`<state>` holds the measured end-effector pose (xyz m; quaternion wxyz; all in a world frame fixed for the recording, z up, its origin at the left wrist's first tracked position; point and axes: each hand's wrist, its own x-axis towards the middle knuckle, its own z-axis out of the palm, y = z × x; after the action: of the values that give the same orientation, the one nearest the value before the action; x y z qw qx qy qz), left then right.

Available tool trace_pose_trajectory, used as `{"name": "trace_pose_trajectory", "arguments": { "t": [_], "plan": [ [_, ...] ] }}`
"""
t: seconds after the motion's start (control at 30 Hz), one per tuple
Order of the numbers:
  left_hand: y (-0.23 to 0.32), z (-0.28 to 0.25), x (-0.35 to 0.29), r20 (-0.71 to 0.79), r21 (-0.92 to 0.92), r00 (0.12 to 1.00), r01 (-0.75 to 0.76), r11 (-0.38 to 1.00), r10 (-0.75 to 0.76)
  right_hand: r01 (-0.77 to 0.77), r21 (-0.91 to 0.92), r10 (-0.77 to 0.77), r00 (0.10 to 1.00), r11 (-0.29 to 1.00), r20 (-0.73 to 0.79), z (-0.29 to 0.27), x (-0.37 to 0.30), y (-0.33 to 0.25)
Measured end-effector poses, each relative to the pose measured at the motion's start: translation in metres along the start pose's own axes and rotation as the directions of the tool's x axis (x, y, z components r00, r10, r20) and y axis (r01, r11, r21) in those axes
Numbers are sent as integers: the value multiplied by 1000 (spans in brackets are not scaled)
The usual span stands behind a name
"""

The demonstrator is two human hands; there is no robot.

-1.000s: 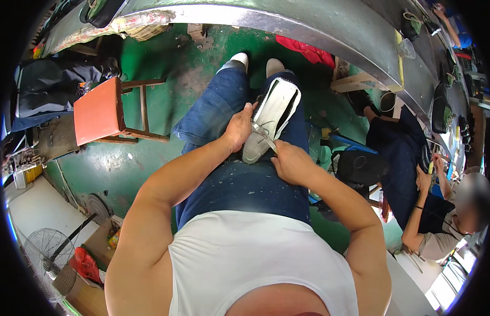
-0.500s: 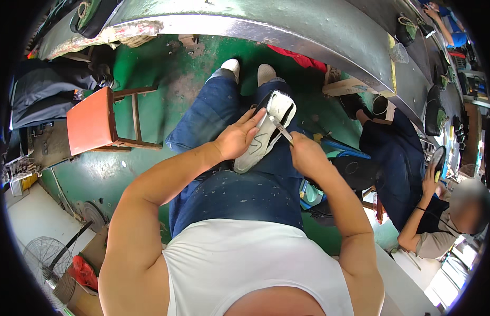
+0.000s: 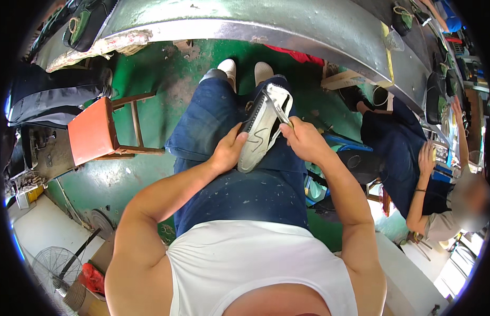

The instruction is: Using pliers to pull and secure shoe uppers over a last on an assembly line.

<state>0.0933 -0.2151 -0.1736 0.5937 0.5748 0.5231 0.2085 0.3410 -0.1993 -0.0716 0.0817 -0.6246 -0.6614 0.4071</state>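
Across my lap lies an upturned shoe (image 3: pixel 254 146), its off-white underside facing up with a dark squiggle drawn on it and a black edge along the left. My left hand (image 3: pixel 227 151) grips the lower left side, thumb pressed near the edge. In my right hand (image 3: pixel 303 138) is a slim metal tool (image 3: pixel 278 111), held with closed fingers over the shoe's right side. The tool's far tip reaches the frayed pale lining near the far end. Whether its tip cuts or only touches cannot be made out.
A metal-topped workbench (image 3: pixel 213 29) runs across the front with dark shoes (image 3: pixel 403 21) on it. An orange-seated stool (image 3: pixel 92 131) stands left. At right sits a co-worker (image 3: pixel 439 205), hands near the bench. A fan (image 3: pixel 58 268) stands lower left.
My left hand has slid from the shoe's upper left toward its lower left side. The metal tool now reaches further toward the shoe's far end. The co-worker's arm has extended toward the bench.
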Motion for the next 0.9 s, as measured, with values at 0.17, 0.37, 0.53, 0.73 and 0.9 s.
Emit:
{"name": "trace_pose_trajectory", "arguments": {
  "t": [0.17, 0.37, 0.53, 0.73, 0.9],
  "plan": [
    [32, -6, -8, -3, 120, 996, 90, 989, -90, 6, -130, 4, 997, 992, 77, 40, -25, 18],
    [71, -31, -9, 246, 253, 964, 36, 967, -101, -108, 457, 160, 984, 883, -77, 68, -65, 48],
    [152, -82, -6, 241, 553, 889, -455, 698, 389, 44, 735, 226, 937, 677, -264, 98, -97, 67],
    [185, -57, 41, -9, -152, 764, -638, 755, 645, 9, 775, 274, 932, 632, -235, 96, -95, 80],
    [171, -28, 97, 174, 62, 984, -46, 997, 34, -123, 475, 236, 954, 871, -185, 55, -88, 58]
  ]
}}
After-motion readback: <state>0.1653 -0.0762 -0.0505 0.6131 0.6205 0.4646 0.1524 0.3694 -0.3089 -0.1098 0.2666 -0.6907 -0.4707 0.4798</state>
